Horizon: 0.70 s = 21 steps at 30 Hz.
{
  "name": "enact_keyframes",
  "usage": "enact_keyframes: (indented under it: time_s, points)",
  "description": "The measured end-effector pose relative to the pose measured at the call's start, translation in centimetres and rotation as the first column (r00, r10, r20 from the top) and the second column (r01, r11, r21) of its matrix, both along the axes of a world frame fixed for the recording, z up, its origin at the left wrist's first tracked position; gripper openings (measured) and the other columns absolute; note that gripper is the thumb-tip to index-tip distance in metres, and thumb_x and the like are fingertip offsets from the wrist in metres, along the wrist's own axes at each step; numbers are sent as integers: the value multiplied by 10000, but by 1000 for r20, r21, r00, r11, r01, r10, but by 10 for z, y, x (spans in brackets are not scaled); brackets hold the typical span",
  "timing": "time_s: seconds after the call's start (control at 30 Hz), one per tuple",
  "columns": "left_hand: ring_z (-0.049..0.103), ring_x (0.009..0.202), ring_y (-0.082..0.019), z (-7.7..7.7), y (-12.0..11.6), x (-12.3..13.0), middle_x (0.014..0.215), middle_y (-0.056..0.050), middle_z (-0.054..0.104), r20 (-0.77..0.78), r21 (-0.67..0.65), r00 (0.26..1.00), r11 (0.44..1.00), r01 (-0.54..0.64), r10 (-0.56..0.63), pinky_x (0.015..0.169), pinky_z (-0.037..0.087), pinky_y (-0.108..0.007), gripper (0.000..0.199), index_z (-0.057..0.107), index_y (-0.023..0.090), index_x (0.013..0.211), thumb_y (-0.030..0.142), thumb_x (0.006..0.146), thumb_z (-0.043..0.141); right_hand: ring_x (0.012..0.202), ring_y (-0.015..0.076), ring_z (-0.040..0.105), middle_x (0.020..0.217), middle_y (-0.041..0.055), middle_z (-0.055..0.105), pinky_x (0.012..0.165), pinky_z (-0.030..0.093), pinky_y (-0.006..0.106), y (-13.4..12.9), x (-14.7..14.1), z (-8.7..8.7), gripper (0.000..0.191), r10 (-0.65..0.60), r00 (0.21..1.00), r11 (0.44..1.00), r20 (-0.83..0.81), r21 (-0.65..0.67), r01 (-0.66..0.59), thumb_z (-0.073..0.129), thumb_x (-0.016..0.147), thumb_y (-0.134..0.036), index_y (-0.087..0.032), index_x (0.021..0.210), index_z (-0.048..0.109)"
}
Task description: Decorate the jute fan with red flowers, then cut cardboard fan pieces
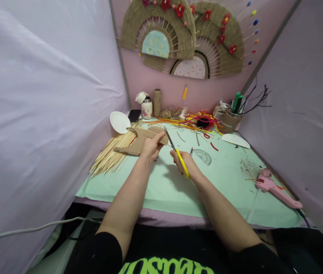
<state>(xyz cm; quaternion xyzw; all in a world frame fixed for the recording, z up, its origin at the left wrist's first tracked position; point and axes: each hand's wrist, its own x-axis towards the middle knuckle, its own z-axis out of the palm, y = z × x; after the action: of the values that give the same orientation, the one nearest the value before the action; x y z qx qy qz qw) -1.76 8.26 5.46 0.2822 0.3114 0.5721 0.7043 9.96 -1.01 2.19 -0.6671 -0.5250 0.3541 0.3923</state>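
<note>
My left hand (pixel 151 146) is closed on a brown cardboard piece (pixel 138 142), which has a curved cutout on its left side. The cardboard's right end, with a rounded top, sticks out past my fingers. In my right hand (pixel 186 161) is a pair of scissors (pixel 181 161) with yellow handles. Its dark blades point up and to the left, close to the right end of the cardboard. Whether the blades touch the cardboard I cannot tell. Both hands are above the light green tabletop (pixel 161 190).
Thin wooden sticks (pixel 107 156) lie in a pile at left beside a white disc (pixel 120 122). A clear protractor (pixel 202 156) is right of the scissors. A pink glue gun (pixel 275 188) rests at far right. Colourful pipe cleaners (pixel 198 120), a bottle (pixel 147 109) and a pen holder (pixel 230 121) line the back.
</note>
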Motion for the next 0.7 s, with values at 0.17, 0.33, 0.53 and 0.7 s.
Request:
enact_keyframes:
  time_s: [0.17,0.33,0.53,0.7]
  points:
    - [645,723,-138,1,-2,-1,771,-24,696,-78,-5,996,999,43,-43,714,546,-278,319,665,135,830,124,559,833,357,119,460,456,-26,465,399,372,241,-2,-1,4,562,77,997,997,-3,-5,-77,366,865,-711,-183,750,517]
    - [647,732,-145,1,-3,-1,795,-42,701,-99,-19,991,996,85,-86,748,552,-307,315,678,127,835,118,563,838,365,129,476,437,-11,477,428,395,250,-3,-1,6,590,80,996,997,36,12,-81,299,890,-709,-181,750,522]
    - [656,751,-157,0,-3,-2,802,-56,706,-89,-33,992,995,91,-93,766,552,-320,336,681,124,852,114,559,846,339,113,441,438,-24,452,382,351,241,-5,-3,12,541,29,999,999,17,-28,-29,413,858,-701,-195,678,488]
    - [650,743,-150,-2,-3,-2,813,-56,705,-96,-21,990,995,100,-101,737,548,-297,319,679,127,841,113,565,838,329,123,428,408,-37,408,362,329,247,-7,-4,15,532,18,1000,999,12,-44,-18,451,831,-709,-203,666,469]
